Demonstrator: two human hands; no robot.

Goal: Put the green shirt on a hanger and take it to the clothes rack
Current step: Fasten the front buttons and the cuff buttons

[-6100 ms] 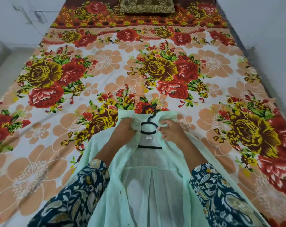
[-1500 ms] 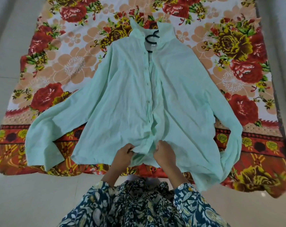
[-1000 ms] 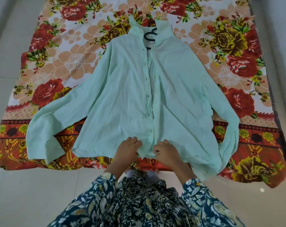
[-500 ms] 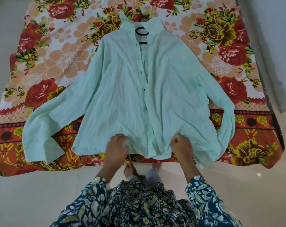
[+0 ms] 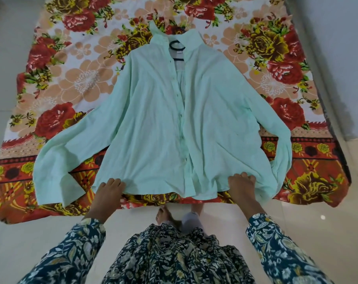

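Note:
The pale green shirt [image 5: 153,124] lies face up and spread out on the flowered bedsheet [image 5: 57,83], sleeves out to both sides. A black hanger [image 5: 177,46] sits inside the collar; only its hook and a short piece of bar show at the open neck. My left hand [image 5: 109,190] rests with straight fingers on the hem's left end. My right hand [image 5: 241,186] has its fingers curled on the hem near the right end. The front placket is closed down the middle.
The bed's near edge, with the sheet's red and orange border [image 5: 20,191], hangs just in front of me. Pale tiled floor [image 5: 30,242] lies around it, and a wall [image 5: 338,58] runs along the right. My feet [image 5: 174,218] stand at the bed's edge.
My hands went from the collar to the middle of the hem, then slid apart along it to its two ends. The view has pulled back to show the whole shirt.

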